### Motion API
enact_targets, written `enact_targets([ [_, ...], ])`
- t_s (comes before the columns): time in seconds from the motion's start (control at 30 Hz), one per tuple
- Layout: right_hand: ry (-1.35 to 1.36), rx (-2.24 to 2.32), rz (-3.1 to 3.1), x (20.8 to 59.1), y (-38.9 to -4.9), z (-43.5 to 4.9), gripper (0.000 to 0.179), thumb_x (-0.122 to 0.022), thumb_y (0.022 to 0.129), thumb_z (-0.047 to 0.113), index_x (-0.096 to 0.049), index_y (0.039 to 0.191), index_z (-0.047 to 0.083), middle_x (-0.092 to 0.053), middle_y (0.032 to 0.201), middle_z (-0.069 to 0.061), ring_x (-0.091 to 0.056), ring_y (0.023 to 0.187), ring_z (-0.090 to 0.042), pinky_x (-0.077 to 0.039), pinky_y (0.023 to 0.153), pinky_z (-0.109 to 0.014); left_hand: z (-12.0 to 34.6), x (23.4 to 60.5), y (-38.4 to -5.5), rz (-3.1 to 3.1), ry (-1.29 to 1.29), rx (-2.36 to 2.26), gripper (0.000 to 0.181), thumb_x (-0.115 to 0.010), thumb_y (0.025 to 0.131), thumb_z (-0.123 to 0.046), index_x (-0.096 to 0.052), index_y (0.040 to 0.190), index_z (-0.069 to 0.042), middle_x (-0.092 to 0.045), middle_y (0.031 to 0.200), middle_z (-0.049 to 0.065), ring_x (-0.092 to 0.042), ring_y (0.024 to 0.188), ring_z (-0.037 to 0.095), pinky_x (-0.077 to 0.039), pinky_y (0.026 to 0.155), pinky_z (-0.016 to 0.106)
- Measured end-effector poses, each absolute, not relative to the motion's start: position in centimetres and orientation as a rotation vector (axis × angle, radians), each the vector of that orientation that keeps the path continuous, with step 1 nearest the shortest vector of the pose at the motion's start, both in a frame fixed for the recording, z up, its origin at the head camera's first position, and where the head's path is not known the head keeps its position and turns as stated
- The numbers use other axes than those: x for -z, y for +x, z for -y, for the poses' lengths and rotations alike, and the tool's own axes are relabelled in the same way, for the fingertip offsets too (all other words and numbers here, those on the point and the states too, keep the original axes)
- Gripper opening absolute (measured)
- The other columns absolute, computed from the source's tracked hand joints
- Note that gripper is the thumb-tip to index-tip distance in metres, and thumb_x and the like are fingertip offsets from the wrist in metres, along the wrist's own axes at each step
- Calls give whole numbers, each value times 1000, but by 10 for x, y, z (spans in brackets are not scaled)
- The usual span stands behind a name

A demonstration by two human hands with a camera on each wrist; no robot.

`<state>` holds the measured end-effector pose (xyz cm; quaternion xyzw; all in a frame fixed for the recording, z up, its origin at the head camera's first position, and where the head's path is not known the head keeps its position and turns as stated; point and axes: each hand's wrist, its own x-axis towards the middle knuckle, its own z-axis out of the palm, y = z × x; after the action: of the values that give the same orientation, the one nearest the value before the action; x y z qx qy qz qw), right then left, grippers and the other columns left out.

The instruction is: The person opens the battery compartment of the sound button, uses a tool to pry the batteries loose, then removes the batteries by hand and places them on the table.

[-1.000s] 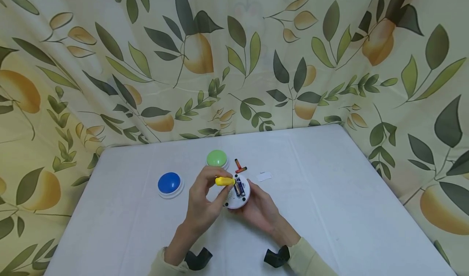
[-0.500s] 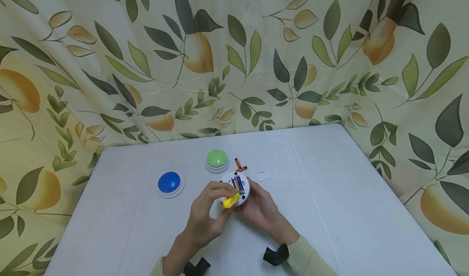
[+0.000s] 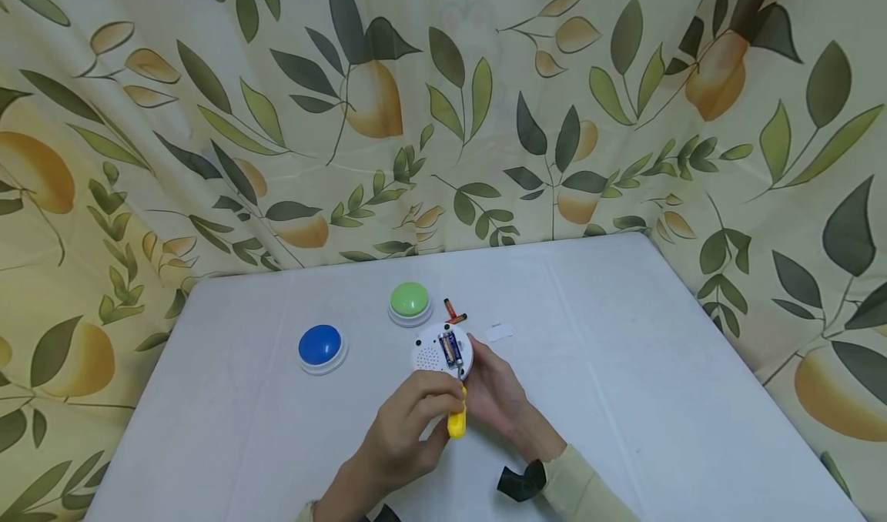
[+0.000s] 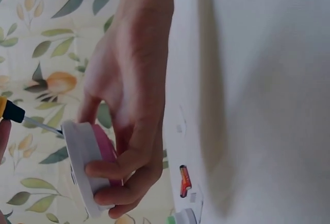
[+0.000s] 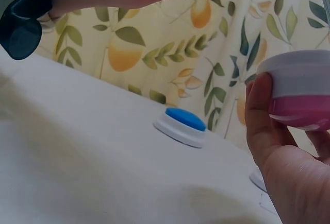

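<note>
My left hand (image 3: 416, 426) pinches the yellow handle of a screwdriver (image 3: 456, 422), its handle pointing back toward me. The shaft reaches the white underside of a round push button (image 3: 430, 356), at the near end of its battery slot. Uncovered in that slot lie dark-blue batteries (image 3: 450, 348). My right hand (image 3: 495, 387) holds the push button by its side, fingers curled round it. In the left wrist view, the screwdriver's thin shaft (image 4: 44, 126) meets the rim of the button. A pink dome (image 5: 301, 112) shows under the white base in the right wrist view.
A green push button (image 3: 409, 300) and a blue push button (image 3: 320, 345) stand dome up on the white table (image 3: 624, 399). Red-and-black batteries (image 3: 453, 312) lie just beyond the held button. A small white piece (image 3: 499, 332) lies to their right. A patterned curtain (image 3: 513, 106) hangs behind.
My left hand has moved down and toward me with the screwdriver. Its handle has swung from pointing left to pointing at me. My right hand and the push button have barely moved.
</note>
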<state>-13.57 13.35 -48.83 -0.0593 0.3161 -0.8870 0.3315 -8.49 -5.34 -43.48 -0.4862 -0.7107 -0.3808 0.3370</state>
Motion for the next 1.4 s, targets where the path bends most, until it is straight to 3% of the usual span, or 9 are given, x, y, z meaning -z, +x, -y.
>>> enact_targets([
  [0.17,-101,2323,-870,489,-135,-133,64,-29,114,46,-5,169,24,-23,172,-3,-50,140,-14,-48,116,-34,51,438,-82,1860,-1273,857,8,-63,102,-6,-63,110,-4,-66,112,8,-66,105,17,-57,98,20],
  [0.33,-61,2362,-871,488,-135,-131,65,-31,114,46,-5,169,25,-9,177,-2,-44,144,-11,-46,114,-26,48,439,-83,1807,-1284,760,9,-58,105,-8,-66,107,-6,-70,106,6,-67,100,16,-58,95,19],
  [0.5,-46,2388,-842,487,-135,-129,64,-29,114,45,-4,169,23,-9,176,-1,-41,145,-11,-46,115,-25,49,441,-84,1799,-1295,662,16,-53,105,-6,-69,105,-9,-71,105,5,-69,101,17,-58,96,22],
  [0.7,-64,2375,-817,487,-134,-129,66,-31,113,50,-3,169,28,-17,173,-6,-55,133,-20,-53,107,-30,52,447,-85,1771,-1355,531,24,-51,105,-4,-72,101,-14,-75,104,3,-70,101,17,-58,100,24],
  [0.9,-78,2389,-803,488,-135,-130,64,-32,113,50,-6,168,31,-25,169,-9,-62,131,-30,-56,103,-33,51,451,-87,1764,-1407,480,18,-60,102,-4,-74,101,-15,-75,105,2,-69,102,16,-56,104,25],
  [1.13,-76,2404,-744,488,-135,-131,58,-29,113,50,-11,167,39,-15,175,-8,-58,136,-35,-54,107,-35,50,453,-87,1785,-1430,465,14,-74,92,-5,-73,102,-15,-75,108,2,-70,106,16,-54,108,27],
  [1.27,-56,2400,-721,488,-134,-132,61,-29,113,50,-6,167,36,-18,173,-8,-60,133,-33,-54,106,-34,49,453,-87,1763,-1433,471,12,-67,98,-5,-73,102,-14,-75,108,2,-70,106,16,-54,107,27],
  [1.4,-58,2395,-727,487,-133,-133,64,-30,112,52,-3,168,34,-26,167,-7,-61,132,-31,-56,97,-29,49,454,-87,1764,-1432,472,13,-63,101,-5,-73,103,-14,-75,108,3,-70,107,17,-55,107,28],
])
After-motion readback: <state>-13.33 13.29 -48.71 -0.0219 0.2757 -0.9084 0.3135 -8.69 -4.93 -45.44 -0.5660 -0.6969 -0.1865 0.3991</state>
